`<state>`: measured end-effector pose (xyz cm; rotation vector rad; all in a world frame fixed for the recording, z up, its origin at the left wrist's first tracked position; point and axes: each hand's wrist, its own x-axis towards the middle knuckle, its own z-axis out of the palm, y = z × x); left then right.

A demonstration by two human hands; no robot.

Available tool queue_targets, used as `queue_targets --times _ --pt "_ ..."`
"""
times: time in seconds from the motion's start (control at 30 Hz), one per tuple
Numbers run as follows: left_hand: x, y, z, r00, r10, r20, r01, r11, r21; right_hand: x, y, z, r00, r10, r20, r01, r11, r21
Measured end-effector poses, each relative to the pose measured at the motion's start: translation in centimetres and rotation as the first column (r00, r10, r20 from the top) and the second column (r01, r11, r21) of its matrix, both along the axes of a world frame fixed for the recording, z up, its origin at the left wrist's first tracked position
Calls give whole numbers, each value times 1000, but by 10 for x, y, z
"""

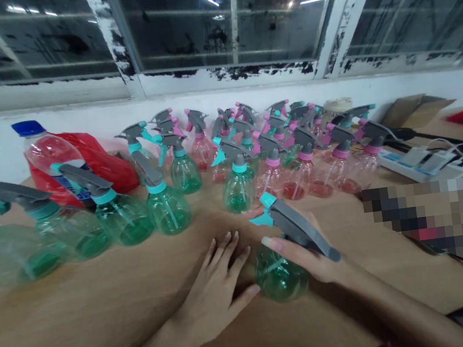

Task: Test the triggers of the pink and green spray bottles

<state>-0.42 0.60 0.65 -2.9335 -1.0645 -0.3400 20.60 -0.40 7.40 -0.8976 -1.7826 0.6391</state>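
My right hand (309,254) is wrapped round the neck of a green spray bottle (282,277) with a grey and teal trigger head. That bottle stands close in front of me, its nozzle pointing away to the left. Flat on the table (148,319) beside it, my left hand (220,287) has its fingers stretched out, the thumb near the bottle's side. Just beyond both hands stands another green spray bottle (238,192). Several more green spray bottles (171,212) line the left side.
Pink spray bottles (291,180) and more green ones crowd the back by the wall. A large blue-capped bottle (48,145) and a red plastic bag (108,166) sit back left. A white power strip (420,164) with cables and a blurred-out patch lie at right.
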Motion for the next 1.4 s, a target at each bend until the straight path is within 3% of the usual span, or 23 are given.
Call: queue_targets --times 0.27,0.4,0.63,1.03,1.2,1.4 --pt "0 1 0 998 -4 57 5 1000 -20 0 4 0 999 34 -19 -35 999 -31" --pt "1 -5 1 986 20 165 -9 997 -71 0 2 -1 999 36 -20 -36 999 -5" --pt "5 -16 15 947 52 317 4 985 -173 -5 5 2 998 -16 59 12 997 70" --pt "9 -23 26 885 207 416 -191 978 -80 -37 22 6 990 -131 60 105 942 319" --pt "4 -16 25 869 280 407 -341 936 85 -55 33 1 979 -197 54 165 919 357" --pt "-6 2 41 877 332 349 -414 889 197 -34 39 5 968 -213 130 161 931 327"
